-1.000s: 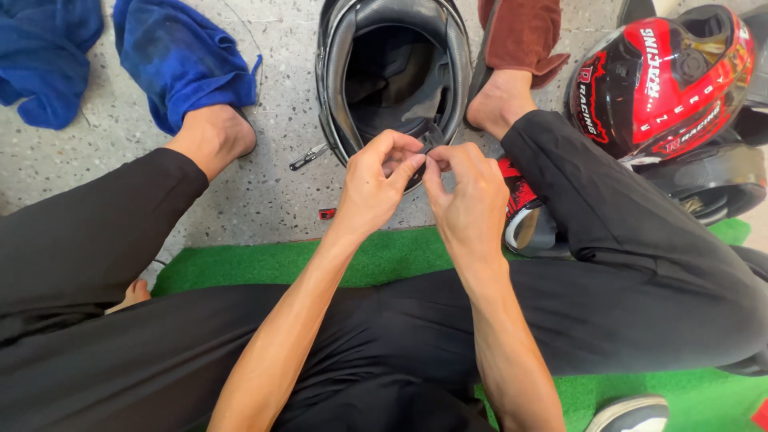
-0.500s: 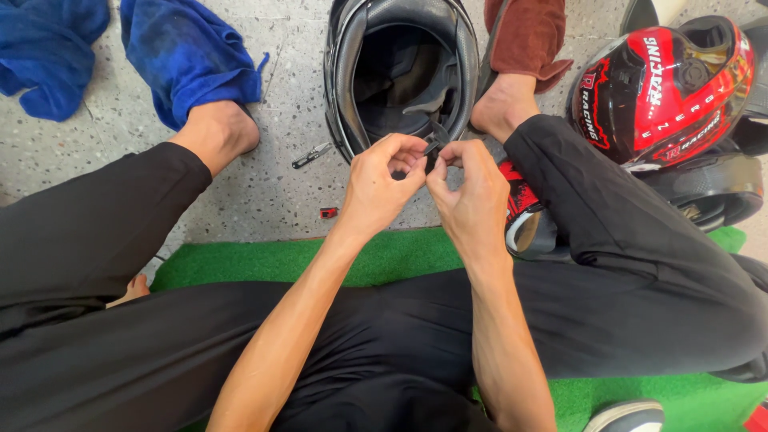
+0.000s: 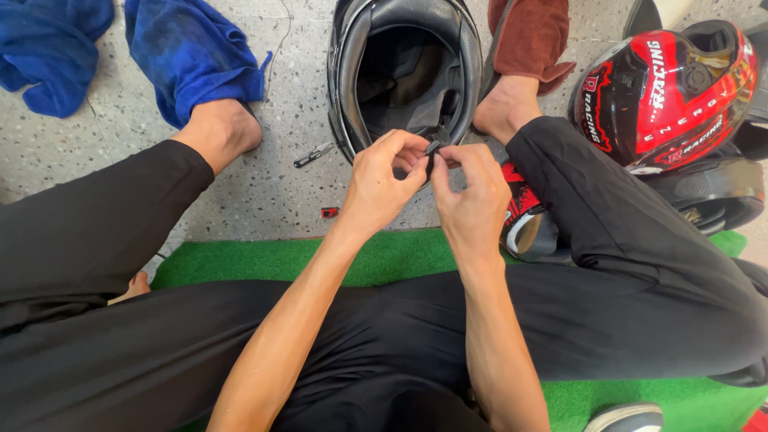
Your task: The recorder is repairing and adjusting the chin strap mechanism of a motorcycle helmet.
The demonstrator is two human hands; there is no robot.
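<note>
Both the left hand (image 3: 382,180) and right hand (image 3: 472,196) pinched the black helmet's (image 3: 404,68) strap buckle (image 3: 433,149); small as it was, it could have slipped free.

The small black part (image 3: 433,149) pinched between the left hand (image 3: 382,182) and right hand (image 3: 472,200) is mostly covered by fingertips. The black helmet (image 3: 404,68) beyond them is cut off at the top edge.
</note>
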